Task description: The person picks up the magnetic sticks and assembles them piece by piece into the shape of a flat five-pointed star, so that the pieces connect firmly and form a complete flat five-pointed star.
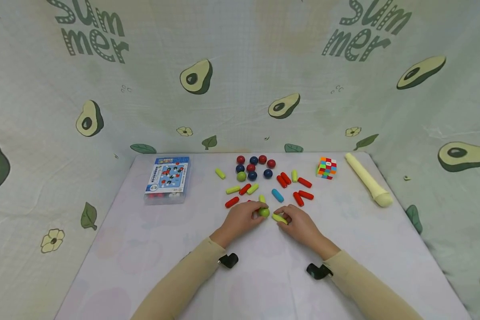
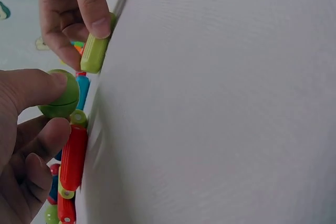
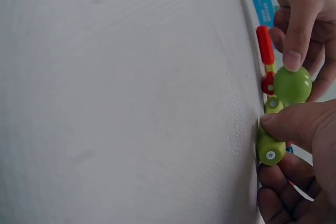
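Note:
My left hand (image 1: 242,218) pinches a green ball (image 1: 264,213) between thumb and fingers, low over the table. In the left wrist view the thumb lies across the ball (image 2: 62,98), which has a seam line. Close on its right, my right hand (image 1: 301,223) pinches a yellow-green rod (image 1: 279,218). The right wrist view shows this rod (image 3: 271,145) with a small metal disc in its end. A short gap separates ball and rod in the head view. Just beyond the hands lie another yellow-green rod (image 1: 262,198) and a blue rod (image 1: 278,195).
Red rods (image 1: 298,198) and more yellow-green rods (image 1: 233,190) are scattered beyond the hands. Behind them sit several red and dark blue balls (image 1: 252,176) and a green ball (image 1: 241,176). A boxed set (image 1: 167,180) stands left; a puzzle cube (image 1: 326,168) and pale yellow bat-shaped object (image 1: 368,180) lie right.

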`<state>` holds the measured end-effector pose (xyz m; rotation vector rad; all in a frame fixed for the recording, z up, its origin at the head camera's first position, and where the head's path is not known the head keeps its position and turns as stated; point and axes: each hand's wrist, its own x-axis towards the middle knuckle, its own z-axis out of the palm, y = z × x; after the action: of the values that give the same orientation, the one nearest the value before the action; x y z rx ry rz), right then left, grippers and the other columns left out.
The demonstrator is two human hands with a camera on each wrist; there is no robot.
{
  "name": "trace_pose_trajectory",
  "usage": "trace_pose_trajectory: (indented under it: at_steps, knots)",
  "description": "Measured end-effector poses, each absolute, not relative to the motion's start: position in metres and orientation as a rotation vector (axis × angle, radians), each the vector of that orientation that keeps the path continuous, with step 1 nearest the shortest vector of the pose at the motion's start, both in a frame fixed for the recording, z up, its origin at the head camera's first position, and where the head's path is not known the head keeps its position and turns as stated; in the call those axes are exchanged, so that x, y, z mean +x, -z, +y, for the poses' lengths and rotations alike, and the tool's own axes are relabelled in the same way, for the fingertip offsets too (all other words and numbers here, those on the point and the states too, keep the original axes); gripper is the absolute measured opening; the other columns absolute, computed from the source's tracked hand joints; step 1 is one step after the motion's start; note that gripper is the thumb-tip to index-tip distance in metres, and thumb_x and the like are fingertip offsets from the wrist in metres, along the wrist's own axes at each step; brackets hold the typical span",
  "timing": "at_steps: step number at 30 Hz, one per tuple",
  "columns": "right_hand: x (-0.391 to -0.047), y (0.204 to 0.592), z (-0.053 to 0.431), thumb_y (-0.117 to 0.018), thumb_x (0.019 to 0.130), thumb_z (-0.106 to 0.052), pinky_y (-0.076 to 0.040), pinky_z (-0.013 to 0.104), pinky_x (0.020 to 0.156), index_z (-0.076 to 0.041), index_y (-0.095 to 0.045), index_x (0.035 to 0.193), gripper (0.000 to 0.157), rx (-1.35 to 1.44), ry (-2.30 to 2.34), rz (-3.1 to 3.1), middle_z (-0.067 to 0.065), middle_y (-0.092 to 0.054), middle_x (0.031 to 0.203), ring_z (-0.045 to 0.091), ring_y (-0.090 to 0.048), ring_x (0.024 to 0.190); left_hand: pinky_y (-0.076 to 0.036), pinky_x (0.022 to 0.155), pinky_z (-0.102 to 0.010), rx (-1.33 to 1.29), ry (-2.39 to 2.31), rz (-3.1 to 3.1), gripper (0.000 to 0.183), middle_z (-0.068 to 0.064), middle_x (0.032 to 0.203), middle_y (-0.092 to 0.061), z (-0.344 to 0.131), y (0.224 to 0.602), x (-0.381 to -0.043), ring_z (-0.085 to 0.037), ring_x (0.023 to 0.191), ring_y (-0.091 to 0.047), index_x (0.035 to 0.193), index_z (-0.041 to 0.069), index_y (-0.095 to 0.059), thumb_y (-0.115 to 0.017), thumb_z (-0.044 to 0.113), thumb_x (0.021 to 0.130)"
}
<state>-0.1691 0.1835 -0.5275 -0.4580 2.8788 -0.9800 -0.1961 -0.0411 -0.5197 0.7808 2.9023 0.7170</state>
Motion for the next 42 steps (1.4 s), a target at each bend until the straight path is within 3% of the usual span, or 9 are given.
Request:
trace_pose_trajectory:
  at_steps: [8, 17, 23, 32, 42]
  knots:
    - [-0.163, 0.529, 0.185, -0.080, 0.089, -0.016, -0.052, 0.028, 0.075, -0.017, -0.072, 0.116, 0.028, -0.480, 1.019, 2.870, -0.008, -0.059, 0.092, 0.009, -0.056, 0.083, -0.049, 0.075, -0.018, 0.846, -0.741, 2.897, 0.036, 0.011, 0.112, -0.072, -0.040, 0.522, -0.193, -0.005, 0.081, -0.055, 0.127, 0.025, -0.071, -0.078, 0.029, 0.092]
    - [-0.161, 0.532, 0.186, -0.079, 0.089, -0.014, -0.053, 0.029, 0.077, -0.017, -0.072, 0.117, 0.029, -0.474, 1.081, 2.852, -0.008, -0.060, 0.094, 0.010, -0.057, 0.084, -0.053, 0.088, -0.024, 0.810, -0.692, 2.923, 0.037, 0.011, 0.116, -0.071, -0.037, 0.529, -0.199, -0.005, 0.094, -0.062, 0.129, 0.025, -0.070, -0.076, 0.030, 0.093]
    - [-0.161, 0.532, 0.185, -0.078, 0.090, -0.014, -0.052, 0.029, 0.078, -0.016, -0.071, 0.119, 0.029, -0.451, 1.116, 2.843, -0.007, -0.060, 0.095, 0.010, -0.056, 0.085, -0.052, 0.090, -0.024, 0.762, -0.716, 2.923, 0.038, 0.010, 0.117, -0.070, -0.036, 0.532, -0.205, -0.006, 0.094, -0.061, 0.131, 0.025, -0.069, -0.075, 0.031, 0.094]
    - [-0.162, 0.533, 0.184, -0.078, 0.091, -0.015, -0.052, 0.029, 0.077, -0.016, -0.071, 0.118, 0.028, -0.410, 1.165, 2.843, -0.005, -0.059, 0.092, 0.013, -0.057, 0.084, -0.048, 0.075, -0.020, 0.771, -0.754, 2.912, 0.039, 0.012, 0.104, -0.069, -0.037, 0.533, -0.207, -0.007, 0.082, -0.054, 0.132, 0.027, -0.069, -0.075, 0.035, 0.094]
    - [-0.164, 0.536, 0.183, -0.078, 0.091, -0.016, -0.053, 0.030, 0.079, -0.016, -0.069, 0.122, 0.032, -0.392, 1.175, 2.835, -0.004, -0.061, 0.097, 0.013, -0.057, 0.086, -0.048, 0.071, -0.018, 0.792, -0.781, 2.938, 0.039, 0.010, 0.105, -0.072, -0.035, 0.536, -0.206, -0.004, 0.076, -0.054, 0.129, 0.024, -0.070, -0.075, 0.039, 0.093]
